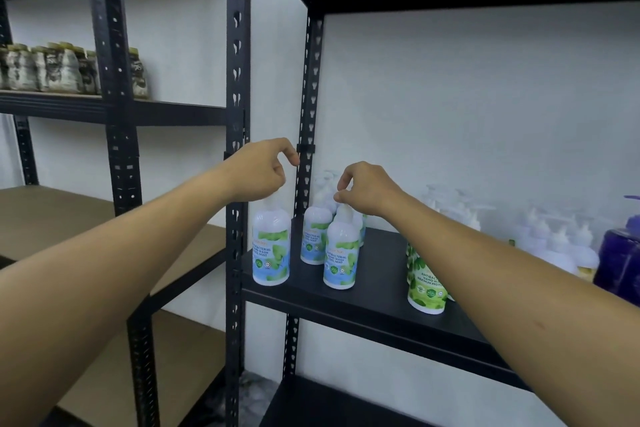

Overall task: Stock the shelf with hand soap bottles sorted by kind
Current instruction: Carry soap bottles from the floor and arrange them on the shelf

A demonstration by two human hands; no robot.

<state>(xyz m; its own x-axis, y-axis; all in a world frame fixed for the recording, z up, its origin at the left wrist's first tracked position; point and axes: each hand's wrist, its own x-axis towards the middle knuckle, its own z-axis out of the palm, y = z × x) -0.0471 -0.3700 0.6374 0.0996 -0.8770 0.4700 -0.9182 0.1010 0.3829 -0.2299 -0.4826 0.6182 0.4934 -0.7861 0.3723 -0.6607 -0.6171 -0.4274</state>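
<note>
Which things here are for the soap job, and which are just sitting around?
For the job: left hand and right hand, each gripping a blue mint bottle; green bottle; black shelf.

Just sitting around: jars on the other rack; purple bottle.

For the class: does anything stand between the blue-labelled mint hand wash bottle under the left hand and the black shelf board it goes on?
Nothing visible does. The left hand grips the blue-labelled mint hand wash bottle by its pump, at the black shelf board's front left corner.
</note>
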